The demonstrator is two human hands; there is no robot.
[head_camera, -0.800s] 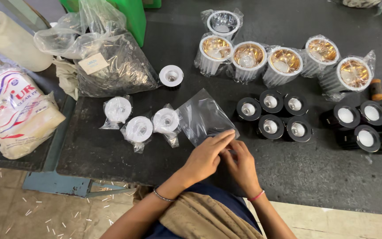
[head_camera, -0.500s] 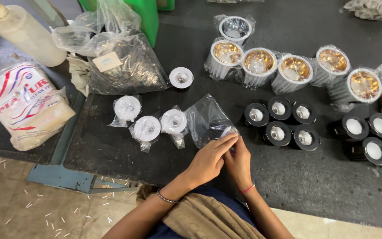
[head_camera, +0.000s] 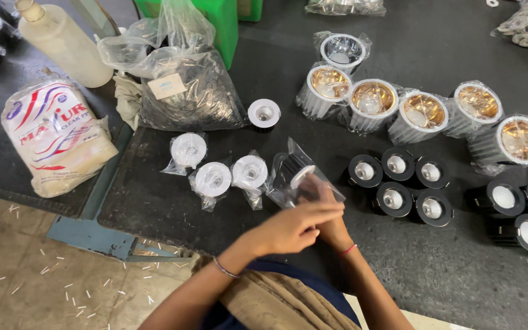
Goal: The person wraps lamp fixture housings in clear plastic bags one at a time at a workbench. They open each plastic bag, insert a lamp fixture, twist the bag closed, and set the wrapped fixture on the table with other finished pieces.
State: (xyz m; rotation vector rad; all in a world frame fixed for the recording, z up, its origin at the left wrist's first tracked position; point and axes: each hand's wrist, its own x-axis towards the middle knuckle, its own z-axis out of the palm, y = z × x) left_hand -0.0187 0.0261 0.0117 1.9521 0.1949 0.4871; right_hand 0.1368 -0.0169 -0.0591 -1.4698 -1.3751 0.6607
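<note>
- The left hand (head_camera: 291, 229) lies over the right hand (head_camera: 331, 226), and both are closed together on a small clear plastic bag (head_camera: 297, 177) with a downlight fitting (head_camera: 297, 173) inside; which fingers pinch the film I cannot tell.
- The bag stands at the front middle of the dark surface (head_camera: 459, 275), its mouth at the hands.
- The film looks thin, soft and slippery, so it probably crumples easily; the fitting seems light but stiff, and I judge it best taken by its round body, not by the loose film.
- Just left of the bag lie three white fittings in bags (head_camera: 215, 177), close enough to be knocked.
- Just right stands a group of five black downlights (head_camera: 401, 183), unbagged, with more black ones (head_camera: 520, 214) further right.
- Behind are gold-reflector lamps in plastic (head_camera: 423, 113), one bare white fitting (head_camera: 264, 113), a big clear bag of small dark parts (head_camera: 184, 98), a printed white sack (head_camera: 56, 140) and a plastic bottle (head_camera: 65, 40).
</note>
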